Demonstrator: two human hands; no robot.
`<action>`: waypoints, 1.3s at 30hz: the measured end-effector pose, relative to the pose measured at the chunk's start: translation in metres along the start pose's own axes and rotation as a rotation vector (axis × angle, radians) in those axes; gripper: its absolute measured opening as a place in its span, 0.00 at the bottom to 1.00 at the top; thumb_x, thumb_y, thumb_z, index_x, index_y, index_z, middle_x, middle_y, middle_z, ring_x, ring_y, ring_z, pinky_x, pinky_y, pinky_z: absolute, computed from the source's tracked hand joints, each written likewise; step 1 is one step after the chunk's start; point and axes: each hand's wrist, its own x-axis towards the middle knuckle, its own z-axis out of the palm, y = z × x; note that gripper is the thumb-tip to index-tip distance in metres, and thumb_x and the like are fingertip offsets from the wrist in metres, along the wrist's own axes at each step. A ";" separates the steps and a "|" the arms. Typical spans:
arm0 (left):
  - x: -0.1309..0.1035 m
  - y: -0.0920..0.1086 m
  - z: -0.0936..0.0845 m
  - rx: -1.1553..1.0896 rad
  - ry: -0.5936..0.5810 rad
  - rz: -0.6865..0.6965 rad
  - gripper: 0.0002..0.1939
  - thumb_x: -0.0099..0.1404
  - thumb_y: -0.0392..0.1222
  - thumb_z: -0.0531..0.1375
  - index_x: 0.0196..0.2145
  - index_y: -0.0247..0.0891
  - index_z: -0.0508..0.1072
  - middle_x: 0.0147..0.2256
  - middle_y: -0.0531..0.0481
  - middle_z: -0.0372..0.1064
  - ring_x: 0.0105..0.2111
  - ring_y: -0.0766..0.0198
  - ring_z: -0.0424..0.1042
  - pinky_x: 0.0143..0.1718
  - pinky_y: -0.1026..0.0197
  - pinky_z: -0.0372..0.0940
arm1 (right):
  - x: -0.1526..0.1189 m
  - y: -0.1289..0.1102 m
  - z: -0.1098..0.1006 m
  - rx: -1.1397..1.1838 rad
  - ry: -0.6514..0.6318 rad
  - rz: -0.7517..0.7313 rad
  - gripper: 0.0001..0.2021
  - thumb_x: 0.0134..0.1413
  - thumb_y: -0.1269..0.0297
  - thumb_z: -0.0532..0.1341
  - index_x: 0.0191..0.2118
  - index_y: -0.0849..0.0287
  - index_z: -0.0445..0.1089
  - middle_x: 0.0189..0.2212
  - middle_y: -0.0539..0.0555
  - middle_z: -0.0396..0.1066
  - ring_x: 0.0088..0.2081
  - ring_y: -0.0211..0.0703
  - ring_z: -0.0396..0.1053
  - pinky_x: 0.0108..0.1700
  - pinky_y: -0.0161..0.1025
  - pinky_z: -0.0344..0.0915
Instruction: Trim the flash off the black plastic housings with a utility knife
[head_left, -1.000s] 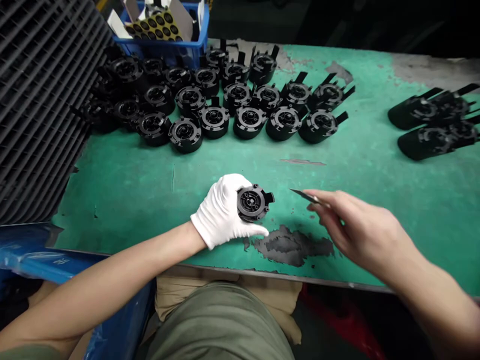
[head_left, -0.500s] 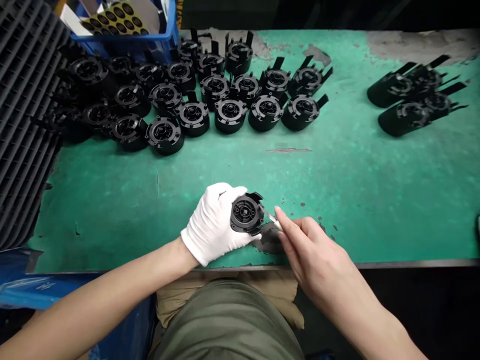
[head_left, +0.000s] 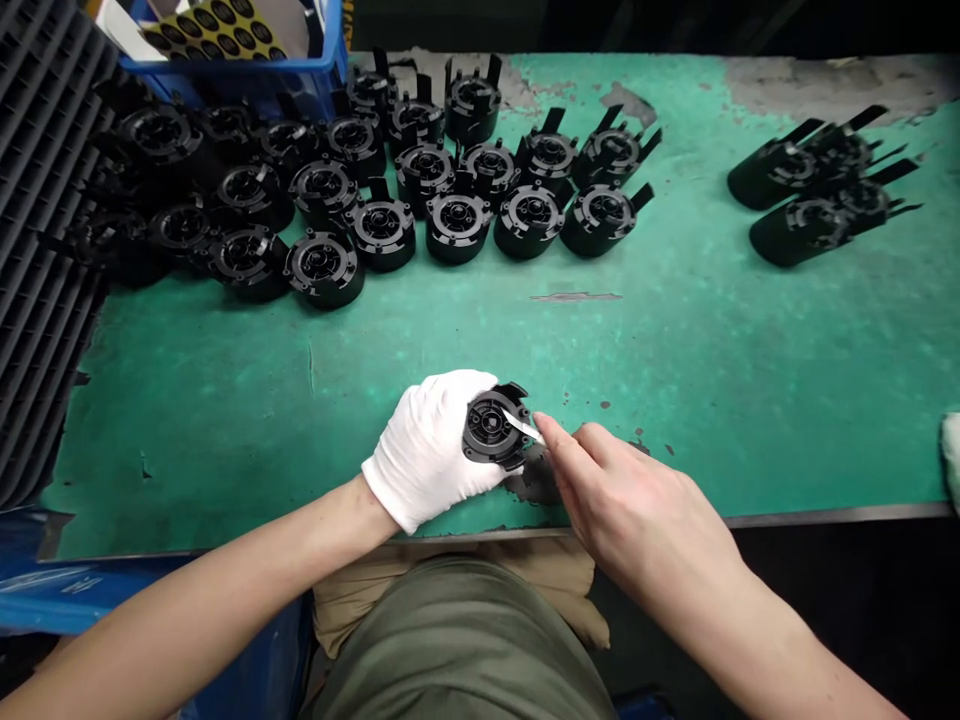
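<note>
My left hand (head_left: pixel 435 445), in a white glove, is wrapped round a black round plastic housing (head_left: pixel 491 425) near the table's front edge. The housing's ribbed face with its rings is turned up towards me. Bare, my right hand (head_left: pixel 611 490) pinches a small knife (head_left: pixel 525 428) by its handle, most of which the fingers hide. The thin, pale, slightly curved blade reaches over the right part of the housing's face. Whether its tip touches the plastic I cannot tell.
Several similar black housings (head_left: pixel 457 225) stand in rows at the back left of the green table (head_left: pixel 675 350). A few more housings (head_left: pixel 795 230) lie tilted at the right. Behind the rows is a blue bin (head_left: pixel 300 85) with sticker sheets (head_left: pixel 217 30). Grey ribbed trays (head_left: pixel 45 250) border the left.
My right hand has moved left, bringing the blade from the housing's right rim further in over its face. The left hand keeps its hold. The whole view has shifted slightly.
</note>
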 end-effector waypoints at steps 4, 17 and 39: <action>0.002 0.002 -0.002 -0.002 -0.003 -0.002 0.34 0.63 0.56 0.75 0.59 0.38 0.71 0.53 0.37 0.81 0.52 0.42 0.83 0.54 0.42 0.79 | 0.003 0.004 -0.005 -0.045 0.015 -0.051 0.23 0.66 0.78 0.56 0.65 0.67 0.70 0.32 0.53 0.69 0.27 0.43 0.64 0.27 0.43 0.54; 0.003 0.003 -0.003 0.004 -0.013 -0.018 0.33 0.62 0.56 0.75 0.58 0.40 0.72 0.54 0.37 0.81 0.53 0.42 0.82 0.57 0.42 0.78 | 0.007 0.006 -0.005 -0.093 0.047 -0.082 0.24 0.65 0.80 0.55 0.64 0.65 0.69 0.32 0.54 0.69 0.29 0.45 0.63 0.30 0.42 0.56; 0.023 -0.016 -0.008 -0.059 -0.165 0.177 0.63 0.52 0.71 0.78 0.72 0.33 0.60 0.64 0.25 0.68 0.66 0.30 0.70 0.68 0.30 0.68 | -0.021 0.043 0.031 0.546 0.207 0.140 0.20 0.77 0.67 0.60 0.69 0.56 0.68 0.49 0.57 0.81 0.44 0.44 0.81 0.47 0.40 0.75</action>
